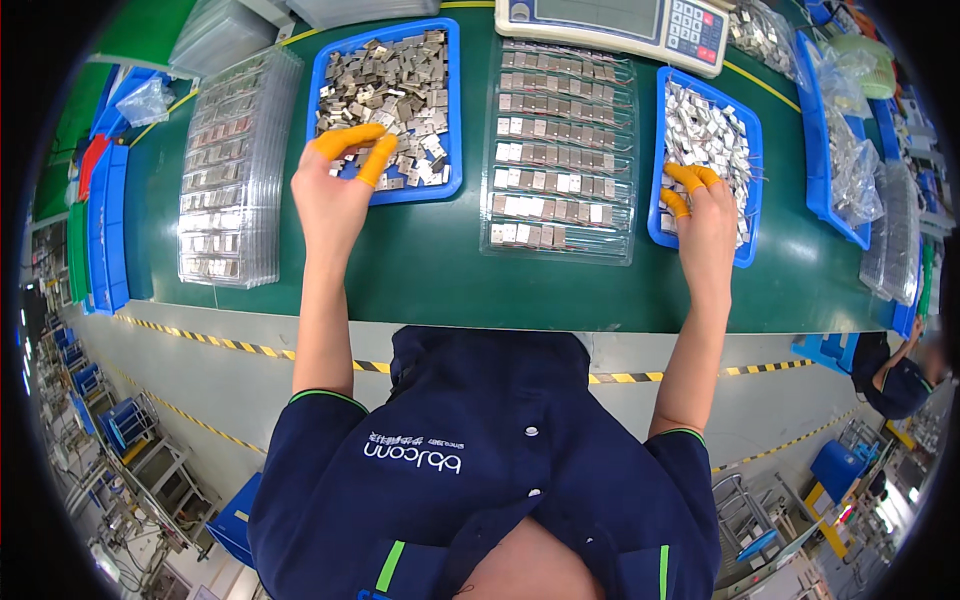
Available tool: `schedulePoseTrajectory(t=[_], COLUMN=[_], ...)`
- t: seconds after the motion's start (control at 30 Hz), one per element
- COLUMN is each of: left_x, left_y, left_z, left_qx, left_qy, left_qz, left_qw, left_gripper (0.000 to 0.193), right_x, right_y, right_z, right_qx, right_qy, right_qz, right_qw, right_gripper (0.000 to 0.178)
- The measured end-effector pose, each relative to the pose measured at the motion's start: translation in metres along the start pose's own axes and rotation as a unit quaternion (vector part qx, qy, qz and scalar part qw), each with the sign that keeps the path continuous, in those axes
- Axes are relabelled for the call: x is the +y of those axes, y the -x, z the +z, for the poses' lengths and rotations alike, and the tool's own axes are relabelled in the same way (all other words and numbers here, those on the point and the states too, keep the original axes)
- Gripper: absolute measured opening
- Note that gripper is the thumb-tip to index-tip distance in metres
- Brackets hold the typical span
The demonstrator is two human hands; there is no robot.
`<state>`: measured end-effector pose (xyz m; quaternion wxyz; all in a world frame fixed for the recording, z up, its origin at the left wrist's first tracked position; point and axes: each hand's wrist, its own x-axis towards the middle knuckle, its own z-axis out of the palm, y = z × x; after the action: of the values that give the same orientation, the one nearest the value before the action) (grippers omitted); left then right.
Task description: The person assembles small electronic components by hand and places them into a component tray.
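Observation:
My left hand (335,190), with yellow finger covers on thumb and forefinger, reaches over a blue tray (455,110) of small flat metal pieces (390,75). Its two covered fingertips come close together in a pinch just above the pieces; whatever lies between them is too small to make out. At the right, my right hand (705,215) dips into a smaller blue tray (745,255) of white connector-like pieces with short wires (700,125). Its yellow-covered fingers are curved, and the tips stay apart over the pieces. Between the trays lies a clear plastic blister tray (560,257) with rows of metal-and-white parts.
A stack of filled clear blister trays (230,180) stands at the left, beside blue bins (107,230). Behind the middle sits a digital scale (610,30). Bagged parts fill a long blue bin (835,150) at the right. Another person (895,385) is at the far right.

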<state>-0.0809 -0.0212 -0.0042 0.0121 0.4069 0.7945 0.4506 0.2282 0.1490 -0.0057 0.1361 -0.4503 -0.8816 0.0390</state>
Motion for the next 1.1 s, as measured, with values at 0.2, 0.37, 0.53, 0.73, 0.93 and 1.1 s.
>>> schedulePoseTrajectory(t=[0.2,0.37,0.53,0.73,0.93,1.1], left_x=[0.005,-0.007,-0.007,-0.004,0.001,0.02], left_y=[-0.012,-0.023,-0.028,-0.029,-0.017,-0.009], left_z=[0.005,0.016,0.022,0.025,0.019,0.011], left_qx=[-0.086,-0.118,-0.162,-0.184,-0.164,-0.279], left_qy=[-0.097,-0.127,-0.157,-0.158,0.249,0.28], left_qz=[0.065,0.112,0.133,-0.026,-0.087,-0.202], left_qw=[0.989,0.978,0.965,0.97,0.951,0.896], left_gripper=[0.019,0.02,0.021,0.024,0.019,0.021], right_x=[0.01,0.004,0.015,0.015,0.016,0.003], right_y=[-0.009,-0.008,0.0,0.006,0.007,0.003], right_z=[0.003,-0.007,-0.006,-0.005,-0.001,-0.006], right_qx=[0.019,0.083,0.083,0.117,0.098,0.205], right_qy=[0.055,-0.079,-0.283,-0.49,-0.513,-0.513], right_qz=[-0.042,0.014,0.147,0.185,0.209,0.194], right_qw=[0.997,0.993,0.944,0.843,0.827,0.811], right_gripper=[0.018,0.017,0.018,0.018,0.025,0.035])
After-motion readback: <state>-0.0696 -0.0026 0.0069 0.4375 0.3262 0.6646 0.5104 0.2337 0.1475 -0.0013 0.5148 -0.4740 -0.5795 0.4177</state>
